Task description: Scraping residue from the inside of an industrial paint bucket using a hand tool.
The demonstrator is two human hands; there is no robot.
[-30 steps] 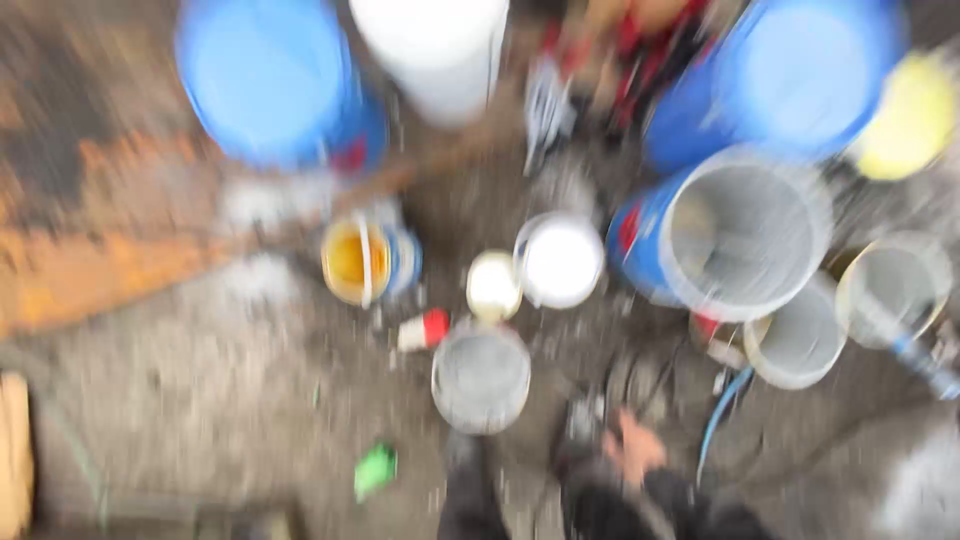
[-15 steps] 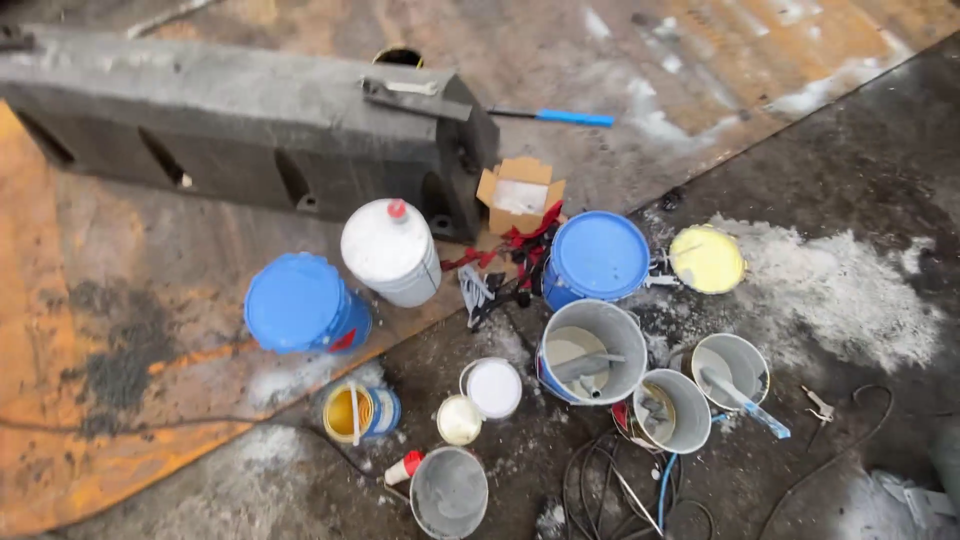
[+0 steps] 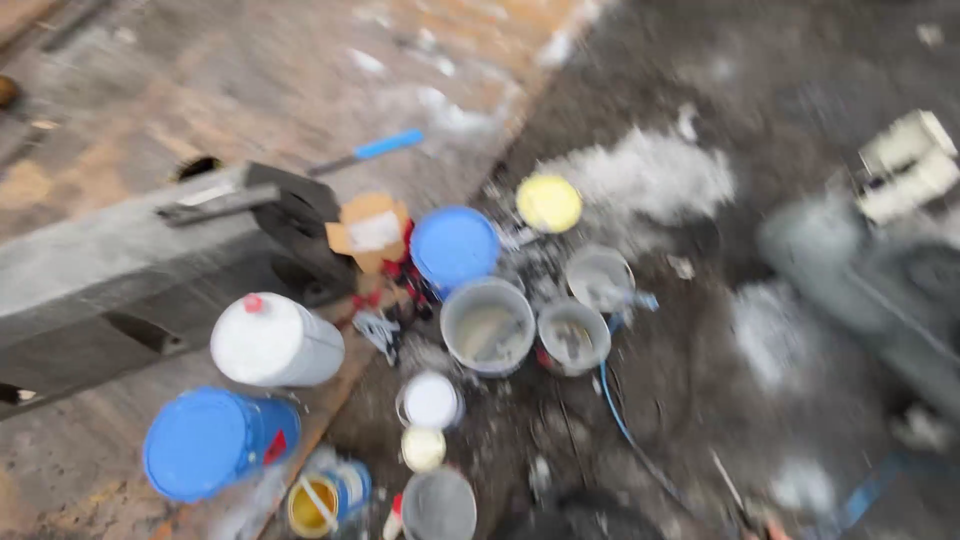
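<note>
No fingers show in the head view, so whether either hand is wide, narrow or holding something cannot be told.

Nearest the camera's low edge stands a grey tub point(image 3: 438, 505), with a yellow-filled paint tin point(image 3: 318, 500) to its left and a small cream lid point(image 3: 423, 448) just beyond. I count three open grey buckets: a large one point(image 3: 488, 326), one point(image 3: 573, 337) touching its right side, and a farther one point(image 3: 599, 278). Two blue-lidded drums show, near left point(image 3: 215, 443) and far point(image 3: 455, 246), plus one white drum point(image 3: 275, 340), one white-lidded tin point(image 3: 430, 400) and one yellow lid point(image 3: 549, 203). A blue hose point(image 3: 612, 400) trails across the dirty floor point(image 3: 760, 100); a foot could likely snag it, tipping the crowded open buckets.
</note>
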